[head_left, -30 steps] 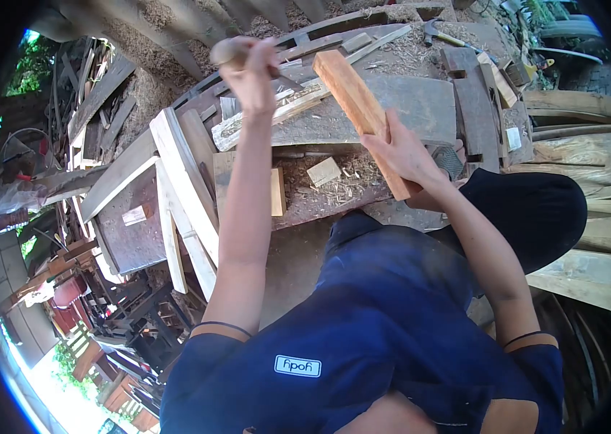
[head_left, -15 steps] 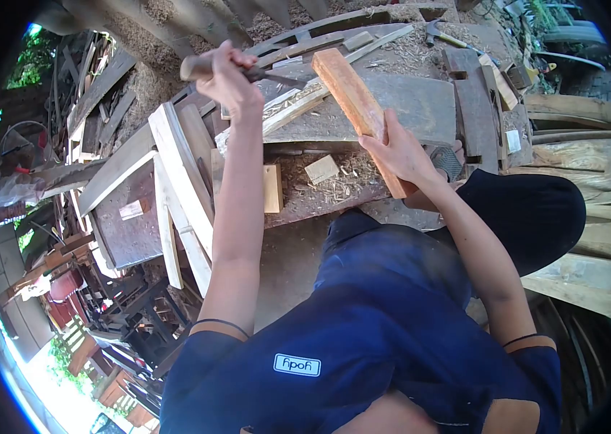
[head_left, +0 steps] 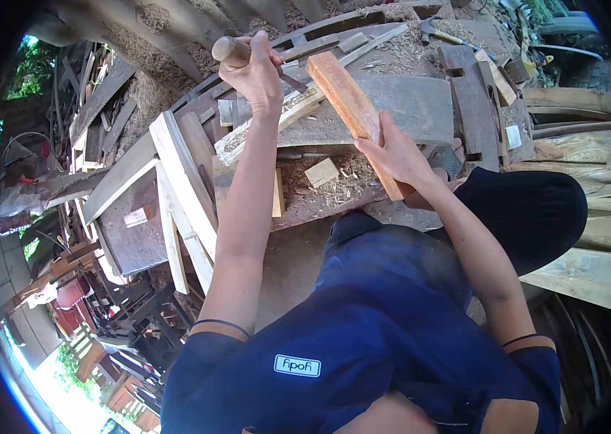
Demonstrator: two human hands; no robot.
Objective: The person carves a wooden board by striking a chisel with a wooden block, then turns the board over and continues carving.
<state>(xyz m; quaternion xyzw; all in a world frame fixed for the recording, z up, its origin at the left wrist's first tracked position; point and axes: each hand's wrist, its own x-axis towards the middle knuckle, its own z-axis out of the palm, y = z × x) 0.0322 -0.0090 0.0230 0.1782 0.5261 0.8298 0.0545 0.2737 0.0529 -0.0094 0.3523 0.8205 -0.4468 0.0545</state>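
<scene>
My left hand (head_left: 256,78) is closed around the handle of a chisel (head_left: 230,50). The handle's thick end sticks out at the upper left, and the dark blade points right and down toward a wooden block. That block (head_left: 342,90), orange-brown and rectangular, leans at a slant in my right hand (head_left: 396,153), whose fingers wrap its lower half. The blade tip lies left of the block with a gap between them. Under both is a worn wooden bench (head_left: 414,101). A pale wood strip (head_left: 273,124) lies diagonally below the chisel.
A hammer (head_left: 432,30) lies at the far side. Wood shavings and a small offcut (head_left: 321,171) sit on the lower ledge. Long pale boards (head_left: 182,170) lean at the left, and more planks (head_left: 580,155) are stacked at the right. My foot (head_left: 446,160) rests beside the block.
My left hand has moved right and slightly nearer the block with the chisel, whose handle end has turned more toward me. My right hand and the block have hardly shifted.
</scene>
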